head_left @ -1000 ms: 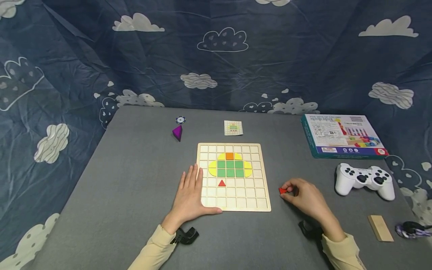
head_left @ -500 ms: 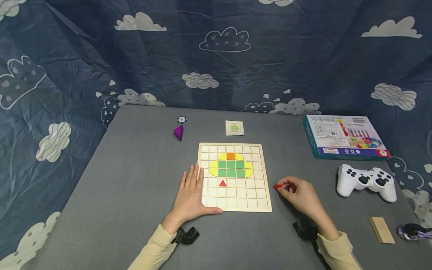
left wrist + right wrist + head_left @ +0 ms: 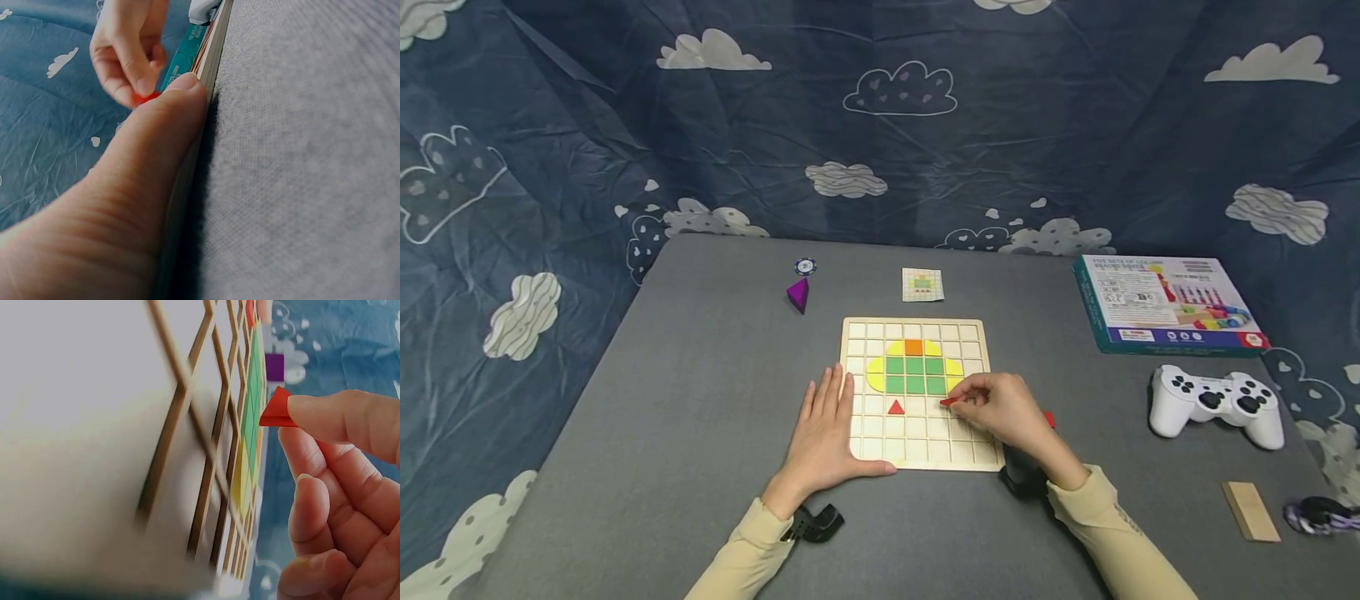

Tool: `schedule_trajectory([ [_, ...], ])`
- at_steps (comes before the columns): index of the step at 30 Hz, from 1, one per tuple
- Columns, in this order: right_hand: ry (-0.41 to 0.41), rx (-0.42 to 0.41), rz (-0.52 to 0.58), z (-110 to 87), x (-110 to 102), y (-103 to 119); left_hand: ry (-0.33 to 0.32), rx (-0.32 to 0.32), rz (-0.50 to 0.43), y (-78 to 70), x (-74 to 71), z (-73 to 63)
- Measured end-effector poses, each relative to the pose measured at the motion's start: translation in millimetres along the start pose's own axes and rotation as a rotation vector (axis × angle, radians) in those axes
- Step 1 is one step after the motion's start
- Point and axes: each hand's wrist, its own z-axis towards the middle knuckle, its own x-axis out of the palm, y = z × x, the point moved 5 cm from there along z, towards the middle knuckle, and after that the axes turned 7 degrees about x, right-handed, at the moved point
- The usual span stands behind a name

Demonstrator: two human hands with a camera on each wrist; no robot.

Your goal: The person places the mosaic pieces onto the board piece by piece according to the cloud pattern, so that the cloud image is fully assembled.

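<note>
A wooden grid board (image 3: 917, 458) lies on the grey table, with green square tiles (image 3: 915, 375), yellow rounded tiles (image 3: 876, 375) and an orange square (image 3: 913, 347) set in it. One red triangle tile (image 3: 896, 407) sits in a cell below the green ones. My left hand (image 3: 820, 433) lies flat along the board's left edge, fingers straight, thumb along the near edge. Over the right half of the board, my right hand (image 3: 1000, 408) pinches another red triangle tile (image 3: 277, 409) between thumb and fingers. A further red piece (image 3: 1049, 419) shows partly behind that hand.
Behind the board lies a small pattern card (image 3: 922, 285). A purple pyramid (image 3: 799, 295) and a poker chip (image 3: 805, 267) are at the back left. To the right stand a boxed set (image 3: 1172, 304), a white game controller (image 3: 1217, 404) and a wooden block (image 3: 1251, 511).
My right hand has moved left from the table beside the board to over its cells, carrying the red triangle tile. The left hand stays in place.
</note>
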Motion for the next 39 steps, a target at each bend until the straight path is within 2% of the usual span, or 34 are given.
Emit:
schedule_trajectory([
  [4, 0.033, -0.059, -0.016, 6.7, 12.3, 13.9, 0.002, -0.001, -0.004, -0.7, -0.7, -0.1],
  [14, 0.088, -0.123, -0.106, 14.2, 29.5, 32.5, -0.026, 0.017, -0.003, -2.4, -2.1, -1.2],
  [20, 0.064, -0.088, -0.153, 16.5, 31.5, 34.3, -0.03, 0.018, -0.003, -1.6, -2.9, -0.7],
  [27, 0.038, -0.039, -0.155, 20.2, 33.4, 30.8, -0.035, 0.022, -0.01, -1.7, -2.8, -0.8],
  [34, 0.05, -0.063, -0.139, 17.7, 32.3, 29.0, -0.027, 0.013, -0.009, -0.7, -1.5, -1.0],
  [39, 0.029, -0.066, -0.103, 8.2, 18.4, 21.6, -0.017, 0.006, -0.01, 0.1, -0.9, -0.9],
])
